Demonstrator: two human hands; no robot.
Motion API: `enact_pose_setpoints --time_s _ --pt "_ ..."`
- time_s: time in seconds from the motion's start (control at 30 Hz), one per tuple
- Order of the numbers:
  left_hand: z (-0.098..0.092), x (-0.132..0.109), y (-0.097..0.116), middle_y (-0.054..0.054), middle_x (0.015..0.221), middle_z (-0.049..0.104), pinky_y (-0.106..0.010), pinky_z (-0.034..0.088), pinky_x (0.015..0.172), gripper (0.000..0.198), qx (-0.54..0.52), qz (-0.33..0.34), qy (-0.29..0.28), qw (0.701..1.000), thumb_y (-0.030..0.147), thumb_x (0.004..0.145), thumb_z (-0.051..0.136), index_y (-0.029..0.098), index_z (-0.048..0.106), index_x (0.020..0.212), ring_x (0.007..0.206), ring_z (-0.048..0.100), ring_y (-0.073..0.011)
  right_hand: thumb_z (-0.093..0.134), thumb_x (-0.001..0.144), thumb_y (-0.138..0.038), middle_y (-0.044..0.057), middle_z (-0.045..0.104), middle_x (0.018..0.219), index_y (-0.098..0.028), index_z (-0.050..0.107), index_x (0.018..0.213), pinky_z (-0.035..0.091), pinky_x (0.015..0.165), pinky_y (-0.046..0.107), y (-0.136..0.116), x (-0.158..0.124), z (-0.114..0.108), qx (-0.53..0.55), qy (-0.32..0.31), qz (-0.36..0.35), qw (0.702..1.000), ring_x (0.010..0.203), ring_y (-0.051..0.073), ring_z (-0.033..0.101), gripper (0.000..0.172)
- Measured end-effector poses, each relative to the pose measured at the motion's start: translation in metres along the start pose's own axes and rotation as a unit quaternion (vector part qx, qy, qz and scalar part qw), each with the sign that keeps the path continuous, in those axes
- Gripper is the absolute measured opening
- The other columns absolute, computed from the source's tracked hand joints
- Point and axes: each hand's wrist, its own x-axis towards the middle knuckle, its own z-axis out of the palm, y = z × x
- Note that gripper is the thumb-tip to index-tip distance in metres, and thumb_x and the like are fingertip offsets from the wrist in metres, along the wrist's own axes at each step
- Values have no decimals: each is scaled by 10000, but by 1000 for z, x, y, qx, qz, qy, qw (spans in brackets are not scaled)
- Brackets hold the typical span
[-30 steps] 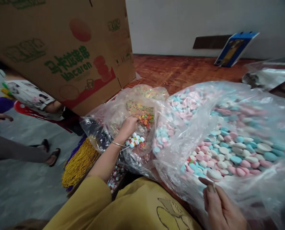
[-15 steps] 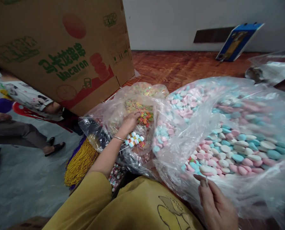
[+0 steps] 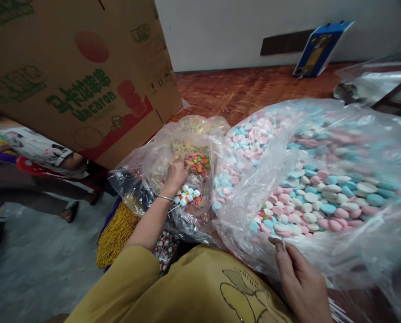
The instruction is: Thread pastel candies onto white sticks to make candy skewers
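My left hand (image 3: pixel 178 172) reaches into an open clear plastic bag (image 3: pixel 149 166) of small ring-shaped pieces (image 3: pixel 198 164) in orange, yellow, red and green. Its fingers are drawn together at the rings; what they pinch is too small to make out. Beside that wrist lie blue, white and yellow pieces (image 3: pixel 187 195) on thin sticks. My right hand (image 3: pixel 301 276) pinches a thin white stick (image 3: pixel 283 243) between thumb and forefinger. At the stick's tip is a white and pink oval piece (image 3: pixel 286 230), in front of a large clear bag (image 3: pixel 271 166) of pink, white and blue ovals (image 3: pixel 328 208).
A big cardboard box (image 3: pixel 95 89) stands at the left. White sticks (image 3: pixel 338 309) show below my right hand. A blue and white device (image 3: pixel 321 49) leans by the wall on the wooden table (image 3: pixel 217 89). At left are gold bead strings (image 3: pixel 117 235) and other people.
The view has shifted slightly, with the box and bags now a little further left. My left hand stays at the rings and my right hand keeps the stick. More white sticks show below it.
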Motion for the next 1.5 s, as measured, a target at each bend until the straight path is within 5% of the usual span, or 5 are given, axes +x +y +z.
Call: enact_pose_setpoints --time_s 0.43,0.6,0.87,1.37,1.5 --pt "1 -2 -1 -132 1187 715 -419 448 1070 141 -128 24 -49 990 138 883 618 186 743 927 1181 615 -272 520 944 -554 61 789 804 -186 787 1007 535 557 237 -1 -4 -4 10 10 -6 1000 661 214 709 459" --pt "-8 -16 6 -97 967 761 -358 587 817 237 -267 -21 -38 963 307 918 605 131 694 1050 876 722 -202 518 984 -554 73 772 821 -180 753 1200 530 545 248 -19 -11 -18 24 11 -21 999 630 202 688 492" --pt "-34 -69 62 -5 706 705 -245 562 609 416 -636 -76 -148 753 425 628 918 155 712 868 605 672 -121 373 1014 -355 35 714 637 -149 695 1297 492 512 265 -88 23 14 -19 -107 -209 972 500 196 650 475" --pt "-62 -97 88 -58 884 769 -264 554 747 101 -441 154 -88 880 149 834 720 177 778 912 808 690 -148 408 1039 -261 68 811 943 -192 686 1301 526 617 242 -87 23 25 -2 -106 -227 968 702 191 756 388" --pt "-79 -102 93 -58 895 767 -231 536 658 137 -446 175 -157 863 172 855 727 159 761 987 729 673 -125 465 1048 -243 36 791 949 -217 706 1197 525 663 215 -69 18 31 72 -58 -248 964 725 153 731 285"
